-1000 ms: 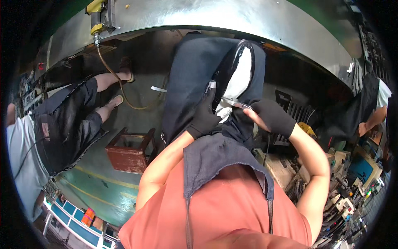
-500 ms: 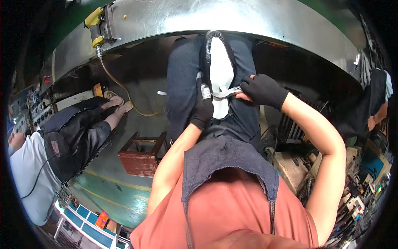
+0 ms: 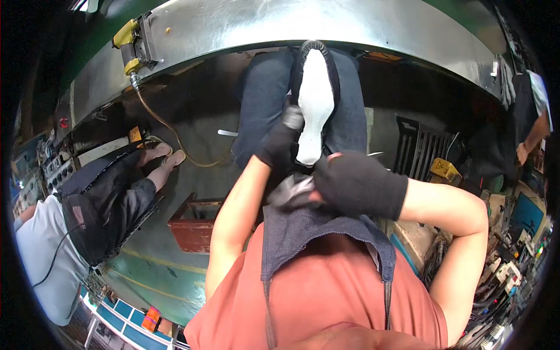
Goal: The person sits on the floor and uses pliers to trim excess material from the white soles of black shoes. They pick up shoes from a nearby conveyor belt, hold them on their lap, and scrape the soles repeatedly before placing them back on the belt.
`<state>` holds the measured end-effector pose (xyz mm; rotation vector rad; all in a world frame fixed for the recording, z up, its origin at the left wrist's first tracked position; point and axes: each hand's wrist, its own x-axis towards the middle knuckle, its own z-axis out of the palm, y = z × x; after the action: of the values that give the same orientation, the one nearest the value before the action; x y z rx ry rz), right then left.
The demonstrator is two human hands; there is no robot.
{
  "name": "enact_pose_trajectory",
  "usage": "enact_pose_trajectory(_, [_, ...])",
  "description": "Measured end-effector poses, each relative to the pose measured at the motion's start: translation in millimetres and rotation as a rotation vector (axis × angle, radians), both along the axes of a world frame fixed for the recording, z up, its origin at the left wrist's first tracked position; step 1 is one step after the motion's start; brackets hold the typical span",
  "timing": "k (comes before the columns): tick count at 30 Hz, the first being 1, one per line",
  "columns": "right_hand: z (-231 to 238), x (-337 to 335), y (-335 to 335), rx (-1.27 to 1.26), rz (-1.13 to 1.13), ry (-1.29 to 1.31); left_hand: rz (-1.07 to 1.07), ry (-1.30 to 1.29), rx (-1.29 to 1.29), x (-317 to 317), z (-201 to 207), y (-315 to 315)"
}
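Observation:
A black shoe upper on a last lies sole side up along my thighs, its white underside [image 3: 315, 111] facing me and its toe toward the metal bench. My left hand [image 3: 281, 137], in a black fingerless glove with a pale wrap at the fingers, grips the shoe's left side. Just below the heel end, my right hand [image 3: 356, 181], also in a black fingerless glove, is closed with its fingers bent. A greyish-white strip [image 3: 290, 191], smeared by motion, trails left from its fingertips over my apron [image 3: 318, 224].
Ahead is a shiny metal bench [image 3: 262, 23], with a yellow-and-black air tool [image 3: 131, 46] at its left and a hose hanging down. A red-brown stool [image 3: 195, 224] stands left, with a seated co-worker [image 3: 99, 216] beyond. Machinery [image 3: 496, 268] crowds the right.
My right hand has moved from the shoe's right side toward me, below the heel. The grey-white strip that crossed the white underside has come away with it. My left hand still grips the shoe.

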<state>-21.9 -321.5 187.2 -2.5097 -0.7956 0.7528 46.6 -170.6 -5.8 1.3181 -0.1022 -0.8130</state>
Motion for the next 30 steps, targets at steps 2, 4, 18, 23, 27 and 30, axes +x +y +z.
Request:
enact_pose_trajectory(2, [-34,3,-9,0.338,0.139,-0.13,-0.048,0.277,-0.126,13,19,2])
enact_pose_trajectory(4, [-55,0,-37,0.212,-0.289,0.103,-0.048,0.403,-0.172,17,27,2])
enact_pose_trajectory(18, [-45,-7,-34,-0.09,-0.416,-0.219,0.01,0.345,0.05,-8,-14,1])
enact_pose_trajectory(23, [-47,-9,-49,0.006,-0.541,-0.195,0.079,0.262,0.123,-10,12,-10])
enact_pose_trajectory(27, [-28,7,-49,0.191,-0.833,0.466,0.087,0.3,0.196,-11,-13,1])
enact_pose_trajectory(30, [-37,-3,-44,0.047,-0.7,0.178,0.252,0.23,-0.059,-14,-15,-14])
